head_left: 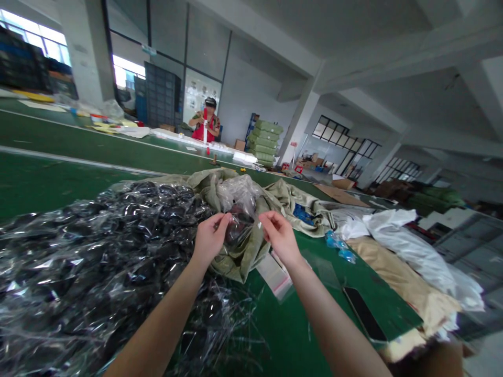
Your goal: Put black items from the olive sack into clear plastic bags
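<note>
From here: left hand (210,240) pinches a clear bag (239,226), dark item inside, before olive cloth (244,262); right hand (280,236) pinches its other edge; step seems bag-handling; next move calls for steady fingertips.

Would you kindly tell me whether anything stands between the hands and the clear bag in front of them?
Nothing visible does: the left hand and right hand appear to pinch the clear bag at opposite sides. The green sack shows below and behind it, not in between.
</note>
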`<act>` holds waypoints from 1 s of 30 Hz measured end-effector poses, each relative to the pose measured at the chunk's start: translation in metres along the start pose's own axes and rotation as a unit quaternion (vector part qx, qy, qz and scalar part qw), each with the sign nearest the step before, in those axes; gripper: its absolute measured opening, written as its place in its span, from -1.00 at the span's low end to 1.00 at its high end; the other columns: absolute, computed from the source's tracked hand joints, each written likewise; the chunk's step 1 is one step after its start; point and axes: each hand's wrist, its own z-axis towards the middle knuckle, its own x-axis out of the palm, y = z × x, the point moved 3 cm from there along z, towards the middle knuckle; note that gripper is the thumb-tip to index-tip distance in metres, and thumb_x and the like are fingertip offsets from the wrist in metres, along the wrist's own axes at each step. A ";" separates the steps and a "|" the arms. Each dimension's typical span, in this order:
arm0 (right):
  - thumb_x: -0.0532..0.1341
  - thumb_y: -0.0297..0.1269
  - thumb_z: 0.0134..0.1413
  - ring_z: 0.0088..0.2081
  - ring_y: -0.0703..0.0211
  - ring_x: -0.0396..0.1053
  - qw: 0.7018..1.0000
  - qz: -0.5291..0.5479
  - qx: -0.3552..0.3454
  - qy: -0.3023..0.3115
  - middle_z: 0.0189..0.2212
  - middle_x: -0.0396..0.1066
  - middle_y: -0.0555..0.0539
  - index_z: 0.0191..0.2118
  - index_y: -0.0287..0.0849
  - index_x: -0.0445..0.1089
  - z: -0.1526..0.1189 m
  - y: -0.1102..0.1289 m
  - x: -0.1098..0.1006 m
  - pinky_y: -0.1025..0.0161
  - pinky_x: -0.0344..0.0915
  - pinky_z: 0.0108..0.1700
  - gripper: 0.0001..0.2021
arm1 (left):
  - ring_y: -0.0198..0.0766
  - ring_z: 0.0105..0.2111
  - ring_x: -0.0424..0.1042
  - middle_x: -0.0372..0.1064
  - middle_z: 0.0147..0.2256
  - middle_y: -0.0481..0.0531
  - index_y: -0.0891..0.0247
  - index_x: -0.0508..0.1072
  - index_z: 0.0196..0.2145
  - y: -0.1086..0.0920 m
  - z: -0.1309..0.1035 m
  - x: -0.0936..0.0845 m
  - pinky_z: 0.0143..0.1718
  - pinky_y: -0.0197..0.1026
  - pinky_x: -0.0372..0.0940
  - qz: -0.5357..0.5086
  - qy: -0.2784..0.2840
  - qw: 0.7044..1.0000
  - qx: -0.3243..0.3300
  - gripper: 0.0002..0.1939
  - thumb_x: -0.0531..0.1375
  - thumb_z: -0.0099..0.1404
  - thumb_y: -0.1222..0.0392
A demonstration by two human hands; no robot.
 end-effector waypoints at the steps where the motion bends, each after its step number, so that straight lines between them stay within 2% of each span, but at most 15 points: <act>1: 0.22 0.07 0.07 -0.57 0.31 0.14 1.000 0.019 -0.003 0.002 -0.63 0.19 0.12 -0.36 -0.14 0.38 -0.007 -0.006 0.003 0.32 0.11 -0.50 -0.67 | -0.27 -0.40 0.45 0.54 -0.39 -0.01 0.30 0.57 -0.37 0.001 0.001 0.000 -0.34 -0.31 0.29 0.001 -0.005 1.000 -0.004 -0.66 0.14 0.29 -0.01; 4: 0.21 0.04 0.10 -0.48 0.27 0.27 0.998 0.060 -0.014 -0.009 -0.51 0.31 0.06 -0.28 -0.14 0.39 -0.021 -0.018 0.011 0.31 0.22 -0.43 -0.68 | -0.27 -0.42 0.44 0.54 -0.42 -0.01 0.30 0.57 -0.38 0.005 0.002 0.000 -0.37 -0.31 0.28 0.000 -0.022 1.000 -0.019 -0.65 0.14 0.29 -0.02; 7: 0.31 -0.03 -0.01 -0.36 0.22 0.36 0.997 0.062 -0.011 -0.046 -0.38 0.38 0.01 -0.20 -0.12 0.37 -0.025 -0.028 0.018 0.29 0.29 -0.35 -0.68 | -0.26 -0.41 0.46 0.55 -0.41 0.01 0.31 0.58 -0.38 0.006 0.004 -0.002 -0.35 -0.30 0.29 -0.001 -0.041 0.999 -0.034 -0.64 0.15 0.28 -0.03; 9: 0.34 -0.09 -0.04 -0.35 0.22 0.37 0.998 0.031 -0.008 -0.058 -0.37 0.41 0.00 -0.23 -0.13 0.39 -0.024 -0.032 0.023 0.28 0.31 -0.31 -0.71 | -0.25 -0.41 0.46 0.56 -0.39 0.02 0.32 0.58 -0.36 0.006 0.004 -0.002 -0.34 -0.30 0.30 -0.002 -0.050 0.998 -0.040 -0.64 0.15 0.27 -0.04; 14: 0.27 -0.15 0.05 -0.35 0.20 0.39 0.997 -0.025 -0.026 -0.063 -0.40 0.45 -0.02 -0.35 -0.15 0.44 -0.018 -0.033 0.032 0.27 0.31 -0.30 -0.83 | -0.25 -0.39 0.47 0.55 -0.38 0.03 0.32 0.57 -0.36 0.004 0.004 -0.002 -0.32 -0.29 0.31 0.013 -0.046 0.998 -0.034 -0.64 0.14 0.28 -0.03; 20: 0.22 -0.19 0.12 -0.35 0.19 0.38 0.990 -0.081 -0.083 -0.078 -0.42 0.41 -0.01 -0.39 -0.13 0.41 -0.012 -0.025 0.017 0.25 0.31 -0.27 -0.85 | -0.29 -0.46 0.42 0.50 -0.46 -0.01 0.28 0.52 -0.40 0.005 0.007 -0.001 -0.36 -0.30 0.28 0.083 0.048 0.995 0.029 -0.68 0.08 0.32 0.04; 22: 0.21 -0.22 0.13 -0.35 0.18 0.38 0.986 -0.117 -0.094 -0.067 -0.41 0.40 -0.02 -0.39 -0.13 0.40 -0.010 -0.022 0.011 0.25 0.31 -0.28 -0.87 | -0.30 -0.48 0.40 0.47 -0.50 -0.03 0.27 0.48 -0.44 0.008 0.009 -0.002 -0.37 -0.30 0.27 0.101 0.057 0.992 0.042 -0.68 0.07 0.33 0.05; 26: 0.18 -0.27 0.16 -0.33 0.18 0.37 0.980 -0.156 -0.116 -0.047 -0.40 0.38 -0.02 -0.39 -0.13 0.39 -0.009 -0.015 0.004 0.26 0.30 -0.28 -0.87 | -0.28 -0.45 0.40 0.46 -0.48 -0.02 0.26 0.48 -0.46 0.016 0.010 0.003 -0.35 -0.28 0.25 0.095 0.090 0.991 0.032 -0.64 0.07 0.33 0.00; 30: 0.19 -0.29 0.15 -0.31 0.19 0.37 0.979 -0.161 -0.120 -0.011 -0.39 0.38 -0.03 -0.40 -0.13 0.40 -0.010 -0.010 0.006 0.29 0.30 -0.31 -0.88 | -0.26 -0.40 0.40 0.50 -0.38 0.01 0.27 0.53 -0.32 0.022 0.010 0.008 -0.35 -0.27 0.25 0.043 0.104 0.994 0.010 -0.69 0.16 0.27 -0.04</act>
